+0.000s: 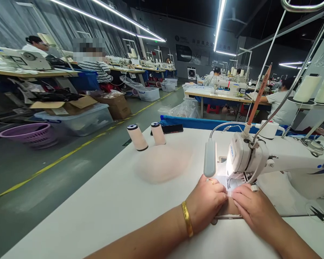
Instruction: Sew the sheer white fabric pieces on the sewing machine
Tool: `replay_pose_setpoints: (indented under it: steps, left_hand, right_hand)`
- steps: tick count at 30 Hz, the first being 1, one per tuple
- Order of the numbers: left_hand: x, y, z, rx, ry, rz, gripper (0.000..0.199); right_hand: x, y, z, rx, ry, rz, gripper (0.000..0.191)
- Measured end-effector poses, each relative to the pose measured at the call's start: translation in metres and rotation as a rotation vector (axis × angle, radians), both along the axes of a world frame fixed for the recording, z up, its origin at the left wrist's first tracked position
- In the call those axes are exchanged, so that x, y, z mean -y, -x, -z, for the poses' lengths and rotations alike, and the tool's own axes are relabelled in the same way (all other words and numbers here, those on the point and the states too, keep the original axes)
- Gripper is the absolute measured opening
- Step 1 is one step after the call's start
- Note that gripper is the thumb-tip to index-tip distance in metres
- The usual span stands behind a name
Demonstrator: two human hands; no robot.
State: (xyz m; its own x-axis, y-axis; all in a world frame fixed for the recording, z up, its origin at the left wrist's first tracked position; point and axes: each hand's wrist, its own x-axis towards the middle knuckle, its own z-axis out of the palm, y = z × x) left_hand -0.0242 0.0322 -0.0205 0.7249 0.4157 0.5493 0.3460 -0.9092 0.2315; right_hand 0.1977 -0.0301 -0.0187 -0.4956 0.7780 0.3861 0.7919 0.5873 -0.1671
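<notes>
Broadly, a white table spreads under the sewing machine and far out to its left. Behind the machine, a length of blue cloth runs along the table's far edge. Both hands are at the front of the machine's needle area, the left hand and the right hand close together with a narrow gap between them, fingers bent downward. Well left of the machine stand two pale thread cones, with a dark phone lying just behind. A slim lamp hangs beside the machine's head. Directly before the needle area lies a small tan piece, between the hands and touched by their fingers; whether they pinch it or only press, I cannot tell. Nearest the machine's front-left, a gold bracelet circles the left wrist.
</notes>
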Motion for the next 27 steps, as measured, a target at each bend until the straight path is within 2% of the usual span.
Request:
replay_pose_setpoints:
  steps: [9,13,15,17,20,21,24,27]
  left_hand:
    - [-0.014,-0.005,-0.002,-0.096,-0.019,-0.047,0.029]
    - [-0.015,-0.003,-0.005,-0.128,0.051,-0.076,0.026]
    - [-0.015,-0.001,-0.01,-0.142,0.107,-0.121,0.019]
    - [-0.014,0.0,-0.015,-0.183,0.149,-0.186,0.017]
    - [-0.009,0.001,-0.024,-0.308,0.163,-0.27,0.039]
    - [-0.007,0.001,-0.028,-0.352,0.154,-0.295,0.04]
    - [0.0,0.004,-0.039,-0.436,0.137,-0.337,0.021]
    - [-0.002,0.012,-0.053,-0.406,0.203,-0.31,0.03]
  right_hand:
    - [-0.005,0.001,0.004,0.035,-0.018,0.128,0.032]
    - [-0.006,0.002,0.006,0.056,-0.034,0.183,0.03]
    - [-0.006,0.002,0.007,0.056,-0.04,0.189,0.03]
    - [-0.005,0.002,0.008,0.046,-0.038,0.182,0.031]
    - [-0.004,0.001,0.01,0.017,-0.029,0.159,0.035]
    - [-0.003,0.0,0.011,0.004,-0.028,0.146,0.035]
    - [0.001,0.001,0.01,-0.061,-0.042,0.083,0.035]
    - [0.005,0.006,0.004,-0.164,-0.053,-0.02,0.033]
